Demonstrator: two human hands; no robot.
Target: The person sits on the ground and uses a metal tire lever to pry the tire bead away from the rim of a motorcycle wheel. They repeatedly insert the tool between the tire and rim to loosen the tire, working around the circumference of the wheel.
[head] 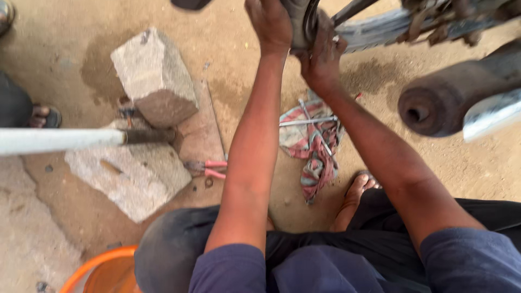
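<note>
Blue sleeves and dark trousers fill the bottom of the head view, and both bare arms run up from them to a dark round metal part (302,21) at the top edge, which serves as the landmark from here on. Left hand (269,23) lies against the left side of that part, fingers curled onto it; how tightly it grips cannot be told, since the frame edge cuts it off. Right hand (321,58) is pressed to the part's lower right side, fingers wrapped up around its rim, closed on it as far as can be seen. A blurred grey bar and chain-like gear (429,21) run off to the right of the part.

Just below the part, on the dirt, a striped rag (315,146) holds a cross-shaped wrench (317,122), not in either hand. Lower left of the part lie red-handled pliers (209,168) beside two stone blocks (154,76), with a pale pipe (59,140) reaching in across them. An orange basin (103,268) sits far below left, and a thick dark cylinder (434,106) lies lower right.

Judging by the tools put down and both hands on the part, the tool work seems paused and the part is being handled by hand; whether it is coming off or going on cannot be told.
</note>
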